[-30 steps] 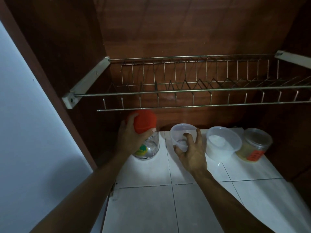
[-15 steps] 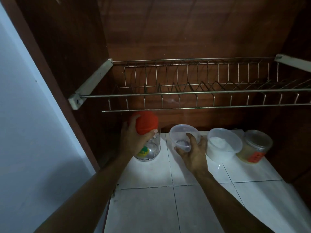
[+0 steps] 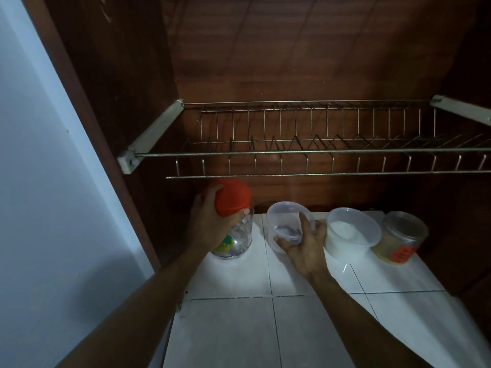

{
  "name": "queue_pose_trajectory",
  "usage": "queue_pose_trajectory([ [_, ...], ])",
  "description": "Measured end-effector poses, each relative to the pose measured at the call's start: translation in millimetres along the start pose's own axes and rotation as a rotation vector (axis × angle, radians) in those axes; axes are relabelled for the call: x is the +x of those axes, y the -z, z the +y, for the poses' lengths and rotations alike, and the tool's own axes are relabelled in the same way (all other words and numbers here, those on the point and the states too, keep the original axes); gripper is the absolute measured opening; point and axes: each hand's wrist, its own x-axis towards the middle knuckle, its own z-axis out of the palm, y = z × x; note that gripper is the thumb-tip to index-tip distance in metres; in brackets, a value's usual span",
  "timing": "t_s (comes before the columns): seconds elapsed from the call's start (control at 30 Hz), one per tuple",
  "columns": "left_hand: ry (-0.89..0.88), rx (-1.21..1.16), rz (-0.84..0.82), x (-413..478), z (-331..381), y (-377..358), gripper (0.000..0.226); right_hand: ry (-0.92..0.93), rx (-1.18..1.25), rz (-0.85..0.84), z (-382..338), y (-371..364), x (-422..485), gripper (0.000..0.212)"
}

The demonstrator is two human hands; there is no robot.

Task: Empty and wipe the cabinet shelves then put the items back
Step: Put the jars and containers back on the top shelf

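The dark wooden cabinet (image 3: pixel 292 62) stands open, with a pale panel (image 3: pixel 39 181) running down its left side. Its floor is a shelf of white tiles (image 3: pixel 233 328), and a wire dish rack (image 3: pixel 318 152) spans the cabinet above that, hung between two pale brackets.

Both of the person's arms reach in under the rack. The left hand (image 3: pixel 210 229) is wrapped over the orange lid (image 3: pixel 233 197) of a glass jar (image 3: pixel 239 240), fingers curled round the cap; the jar stands at the back left of the tiles, close to the cabinet's side wall. The right hand (image 3: pixel 305 248) grips a small clear plastic tub (image 3: pixel 284 224) just right of the jar, thumb on the near wall and fingers curled round the right side. I cannot tell whether the tub is off the tiles.

Just beside that hand sits a lidded tub of white powder (image 3: pixel 350 232), and right of it a clear jar with an orange label (image 3: pixel 401 240), holding something tan.
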Motion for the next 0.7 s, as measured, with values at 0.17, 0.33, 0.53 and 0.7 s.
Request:
queue_pose_trajectory([
  [0.17, -0.021, 0.004, 0.008, 0.7, -1.4, 2.5, 0.084, 0.123, -0.036, -0.07, -3.7, 11.7, -4.8, 0.105],
  [0.33, -0.047, 0.004, 0.019, -3.7, 1.5, 6.7, 0.085, 0.138, 0.115, 0.018, -25.6, 22.3, -4.2, 0.063],
  [0.53, -0.054, 0.013, 0.028, -13.1, 5.2, 12.9, 0.086, 0.112, -0.019, -0.026, -17.0, 31.7, -0.9, 0.091],
  [0.7, -0.083, 0.039, 0.039, -24.2, 11.8, 19.3, 0.088, 0.137, 0.151, -0.018, -23.3, 42.8, -7.0, 0.089],
])
